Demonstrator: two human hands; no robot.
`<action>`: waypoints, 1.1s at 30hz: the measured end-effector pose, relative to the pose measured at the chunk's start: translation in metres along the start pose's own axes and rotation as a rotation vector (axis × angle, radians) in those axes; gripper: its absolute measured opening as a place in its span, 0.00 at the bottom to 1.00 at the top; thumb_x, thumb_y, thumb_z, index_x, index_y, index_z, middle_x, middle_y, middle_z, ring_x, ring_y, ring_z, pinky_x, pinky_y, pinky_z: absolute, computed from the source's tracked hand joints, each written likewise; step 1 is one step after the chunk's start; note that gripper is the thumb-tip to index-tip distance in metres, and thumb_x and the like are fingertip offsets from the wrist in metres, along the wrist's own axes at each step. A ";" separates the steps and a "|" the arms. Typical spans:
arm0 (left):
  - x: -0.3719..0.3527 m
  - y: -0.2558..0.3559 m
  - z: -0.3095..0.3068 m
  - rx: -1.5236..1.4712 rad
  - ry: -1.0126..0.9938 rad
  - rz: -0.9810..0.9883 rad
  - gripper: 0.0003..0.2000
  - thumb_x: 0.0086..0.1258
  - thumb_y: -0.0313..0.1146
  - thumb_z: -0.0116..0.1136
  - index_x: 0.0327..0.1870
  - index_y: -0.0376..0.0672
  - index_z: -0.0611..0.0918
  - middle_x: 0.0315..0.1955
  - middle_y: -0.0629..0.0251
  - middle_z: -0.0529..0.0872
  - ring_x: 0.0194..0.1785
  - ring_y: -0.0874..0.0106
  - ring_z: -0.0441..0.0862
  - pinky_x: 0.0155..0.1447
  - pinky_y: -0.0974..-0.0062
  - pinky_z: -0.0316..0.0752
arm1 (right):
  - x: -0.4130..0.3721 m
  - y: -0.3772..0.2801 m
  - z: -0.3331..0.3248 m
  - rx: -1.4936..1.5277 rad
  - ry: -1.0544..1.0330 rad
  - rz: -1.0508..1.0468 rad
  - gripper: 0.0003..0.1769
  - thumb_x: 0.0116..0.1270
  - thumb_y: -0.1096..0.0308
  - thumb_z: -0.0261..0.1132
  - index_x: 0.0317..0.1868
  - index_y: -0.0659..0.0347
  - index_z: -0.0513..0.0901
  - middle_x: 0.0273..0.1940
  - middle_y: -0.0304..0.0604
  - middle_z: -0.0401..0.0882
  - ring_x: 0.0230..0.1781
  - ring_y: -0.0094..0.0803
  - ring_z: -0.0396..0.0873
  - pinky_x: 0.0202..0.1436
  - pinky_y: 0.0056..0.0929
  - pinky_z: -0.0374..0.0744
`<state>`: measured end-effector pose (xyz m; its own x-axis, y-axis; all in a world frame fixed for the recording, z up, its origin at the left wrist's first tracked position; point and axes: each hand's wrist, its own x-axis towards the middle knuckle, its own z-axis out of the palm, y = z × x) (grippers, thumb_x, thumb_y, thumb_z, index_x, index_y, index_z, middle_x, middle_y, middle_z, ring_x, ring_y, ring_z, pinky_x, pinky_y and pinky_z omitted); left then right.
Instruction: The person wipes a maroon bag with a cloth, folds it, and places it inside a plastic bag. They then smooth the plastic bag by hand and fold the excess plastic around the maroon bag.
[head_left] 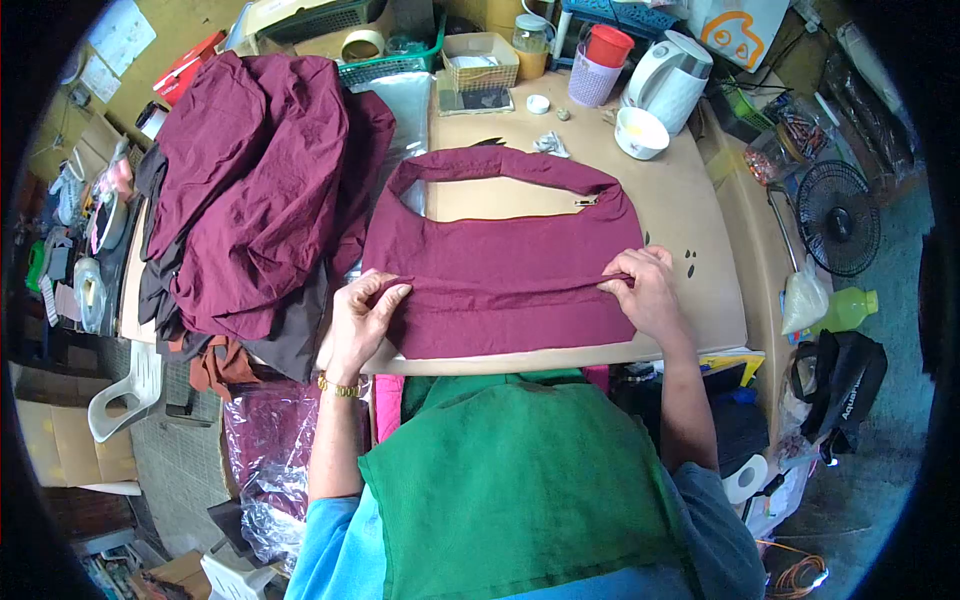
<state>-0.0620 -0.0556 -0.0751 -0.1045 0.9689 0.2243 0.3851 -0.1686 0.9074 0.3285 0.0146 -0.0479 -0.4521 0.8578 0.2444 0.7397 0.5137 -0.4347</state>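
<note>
A maroon fabric shoulder bag [520, 250] lies flat on the table in front of me, its strap curving away at the far side. A small metal zipper pull shows near the right end of its zip. My left hand [362, 312], with a gold watch at the wrist, pinches the bag's fabric at the left side. At the right side my right hand [645, 290] pinches the fabric between thumb and fingers. A raised horizontal fold runs across the bag between both hands.
A pile of maroon fabric [260, 190] covers the table's left side. Along the back stand a wicker basket [480, 62], a white kettle [668, 80], a lilac cup [593, 80] and a white bowl [641, 133]. A black fan [838, 217] is at right.
</note>
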 end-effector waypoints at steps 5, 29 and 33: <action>0.000 0.050 -0.004 0.595 -0.186 0.289 0.12 0.51 0.26 0.73 0.36 0.44 0.83 0.33 0.60 0.85 0.40 0.58 0.82 0.49 0.64 0.72 | 0.009 -0.024 -0.013 -0.071 -0.060 -0.110 0.10 0.52 0.75 0.71 0.26 0.57 0.75 0.27 0.39 0.75 0.34 0.38 0.76 0.57 0.40 0.66; -0.013 0.012 0.089 0.955 -0.191 0.064 0.39 0.71 0.64 0.52 0.78 0.52 0.65 0.79 0.52 0.58 0.82 0.49 0.52 0.78 0.32 0.40 | 0.001 -0.032 0.072 -0.338 -0.116 0.189 0.43 0.70 0.35 0.58 0.78 0.50 0.64 0.80 0.57 0.51 0.82 0.59 0.44 0.75 0.79 0.39; -0.027 0.018 0.082 0.890 -0.254 0.021 0.40 0.69 0.65 0.55 0.78 0.53 0.67 0.79 0.55 0.58 0.82 0.51 0.51 0.77 0.30 0.39 | -0.016 -0.043 0.068 -0.343 -0.192 0.220 0.45 0.68 0.34 0.59 0.78 0.50 0.64 0.81 0.57 0.48 0.82 0.60 0.43 0.74 0.78 0.44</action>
<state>0.0235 -0.0695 -0.0936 0.0740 0.9956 0.0578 0.9582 -0.0870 0.2727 0.2702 -0.0218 -0.0920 -0.3261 0.9454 -0.0009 0.9364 0.3228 -0.1379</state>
